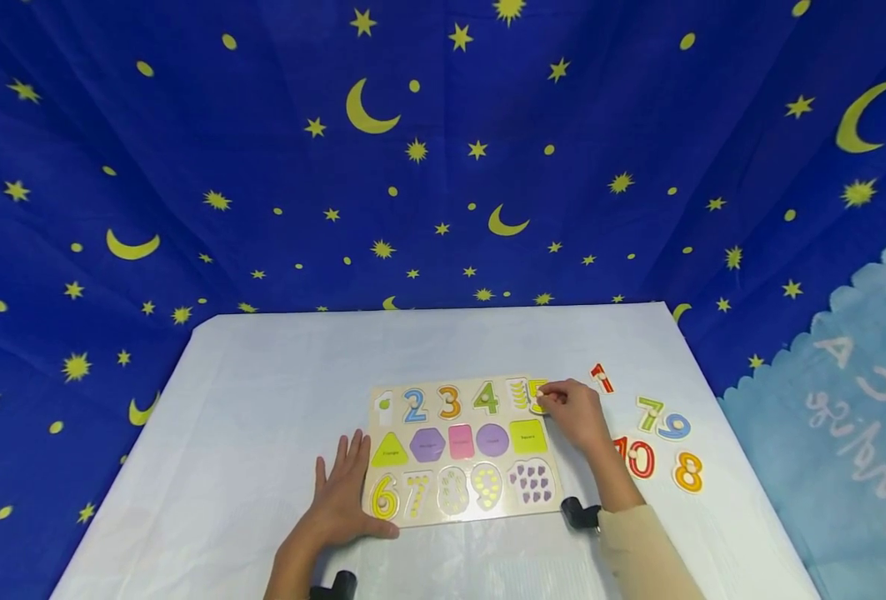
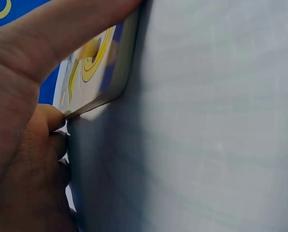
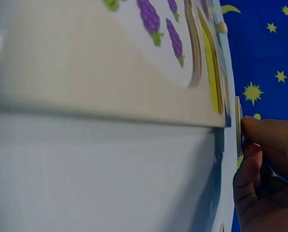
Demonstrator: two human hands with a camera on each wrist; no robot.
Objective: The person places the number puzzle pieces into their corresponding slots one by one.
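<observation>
A wooden number puzzle board (image 1: 503, 509) lies on the white table. My right hand (image 1: 579, 414) pinches a yellow number 5 piece (image 1: 535, 389) over the board's upper right corner, beside a recess picturing bananas. In the right wrist view the piece (image 3: 238, 121) appears edge-on, raised off the board. My left hand (image 1: 341, 504) rests against the board's left side with fingers spread, its thumb along the front corner. The blue 2 (image 1: 414, 405), orange 3 (image 1: 448, 402), green 4 (image 1: 485, 398) and yellow 6 (image 1: 385, 497) sit in their recesses.
Right of the board lie a red 1 (image 1: 602, 378), green 7 (image 1: 648, 414), blue 9 (image 1: 673, 427), red 10 (image 1: 640, 459) and orange 8 (image 1: 688, 472). Black fittings (image 1: 579, 513) show near both wrists. A blue starry cloth (image 1: 443, 183) hangs behind the table.
</observation>
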